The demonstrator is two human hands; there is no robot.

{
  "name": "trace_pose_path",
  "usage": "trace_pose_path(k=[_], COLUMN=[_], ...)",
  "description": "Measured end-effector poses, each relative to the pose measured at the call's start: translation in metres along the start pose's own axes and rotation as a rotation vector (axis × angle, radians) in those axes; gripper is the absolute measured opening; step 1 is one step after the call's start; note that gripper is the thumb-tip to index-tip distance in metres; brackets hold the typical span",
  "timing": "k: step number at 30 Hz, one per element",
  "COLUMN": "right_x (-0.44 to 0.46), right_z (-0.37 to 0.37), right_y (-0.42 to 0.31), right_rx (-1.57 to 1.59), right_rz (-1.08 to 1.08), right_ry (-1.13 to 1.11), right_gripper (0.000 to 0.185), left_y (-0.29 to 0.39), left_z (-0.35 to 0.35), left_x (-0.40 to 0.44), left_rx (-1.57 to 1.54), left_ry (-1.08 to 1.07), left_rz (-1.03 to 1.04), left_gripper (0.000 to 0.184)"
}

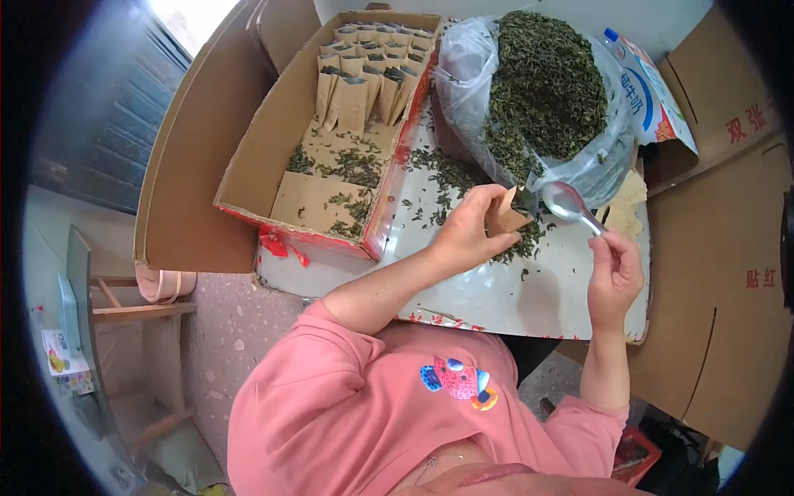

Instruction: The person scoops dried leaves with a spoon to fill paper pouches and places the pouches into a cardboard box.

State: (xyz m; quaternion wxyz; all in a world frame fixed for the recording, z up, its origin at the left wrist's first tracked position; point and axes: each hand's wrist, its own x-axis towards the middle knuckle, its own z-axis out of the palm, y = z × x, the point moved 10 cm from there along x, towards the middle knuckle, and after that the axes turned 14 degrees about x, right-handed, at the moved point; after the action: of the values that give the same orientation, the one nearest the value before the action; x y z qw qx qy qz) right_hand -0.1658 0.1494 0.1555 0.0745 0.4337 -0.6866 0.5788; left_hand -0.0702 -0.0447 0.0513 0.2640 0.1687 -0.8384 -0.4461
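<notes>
While leaves (546, 87) fill the bag (470, 62) | left grip (468, 231) clamps packet (503, 217) | right grip (615, 277) clamps spoon (564, 201)

Blue-white box (653, 87) near brown cartons (744, 248); pink roll (166, 285) by wooden frame (145, 314).

The widest open stretch is the front of the white table (550, 302), between the left hand (480, 227) and the right hand (616, 269); from there, the left forearm blocks a low sweep toward the long box (285, 178), whose walls must be cleared from above; inside, the near end offers room over flat cardboard and scattered leaves, while upright packets (354, 103) crowd the far end; the bulging plastic bag (465, 62) closes off the table's back; tall cartons (728, 256) wall the right side; the spoon (566, 202) spans the gap before the bag.
</notes>
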Motion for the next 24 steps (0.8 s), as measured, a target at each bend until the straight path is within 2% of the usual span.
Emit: trace_pose_path(k=[2,3,5,7,9,10,12,13,14,16,18,19,21,22,24], right_x=[-0.017,-0.026,-0.046,-0.062,-0.078,-0.082,-0.090,-0.093,-0.095,-0.097,-0.101,-0.103,-0.105,-0.105,-0.107], right_z=[-0.009,-0.010,-0.013,-0.013,-0.014,-0.015,-0.014,-0.014,-0.013,-0.011,-0.010,-0.008,-0.006,-0.007,-0.009], right_y=[0.037,0.045,0.066,0.078,0.093,0.097,0.104,0.107,0.108,0.110,0.116,0.120,0.123,0.122,0.120], right_rx=[0.170,0.173,0.188,0.200,0.233,0.227,0.250,0.268,0.273,0.260,0.268,0.271,0.263,0.249,0.238], right_rz=[0.299,0.356,0.429,0.466,0.515,0.527,0.545,0.561,0.560,0.573,0.609,0.641,0.617,0.598,0.599], right_ry=[0.034,0.052,0.051,0.057,0.070,0.063,0.070,0.079,0.081,0.072,0.077,0.076,0.077,0.078,0.074], right_gripper=[0.004,0.005,0.005,0.005,0.005,0.005,0.005,0.006,0.006,0.006,0.006,0.006,0.006,0.006,0.007], left_y=[0.011,0.016,0.031,0.062,0.087,0.091,0.098,0.094,0.087,0.057,0.012,-0.009,-0.082,-0.099,-0.127], left_z=[-0.006,-0.010,-0.022,-0.056,-0.099,-0.119,-0.153,-0.169,-0.185,-0.199,-0.212,-0.214,-0.211,-0.211,-0.208], left_x=[-0.001,-0.002,-0.005,-0.011,-0.015,-0.011,0.007,0.017,0.028,0.053,0.071,0.078,0.081,0.086,0.090], left_rx=[-0.032,-0.081,-0.128,-0.186,-0.059,-0.182,-0.206,-0.039,0.128,0.073,0.403,0.407,0.380,0.378,0.587], left_ry=[0.006,0.004,0.001,0.129,0.199,0.250,0.215,0.231,0.246,0.169,0.170,0.171,0.105,0.101,0.040], left_rz=[0.016,0.012,0.014,0.167,0.226,0.240,0.158,0.110,0.062,-0.010,-0.175,-0.172,-0.476,-0.474,-0.564], left_gripper=[0.060,0.063,0.066,0.070,0.072,0.072,0.071,0.069,0.068,0.066,0.067,0.067,0.068,0.068,0.070])
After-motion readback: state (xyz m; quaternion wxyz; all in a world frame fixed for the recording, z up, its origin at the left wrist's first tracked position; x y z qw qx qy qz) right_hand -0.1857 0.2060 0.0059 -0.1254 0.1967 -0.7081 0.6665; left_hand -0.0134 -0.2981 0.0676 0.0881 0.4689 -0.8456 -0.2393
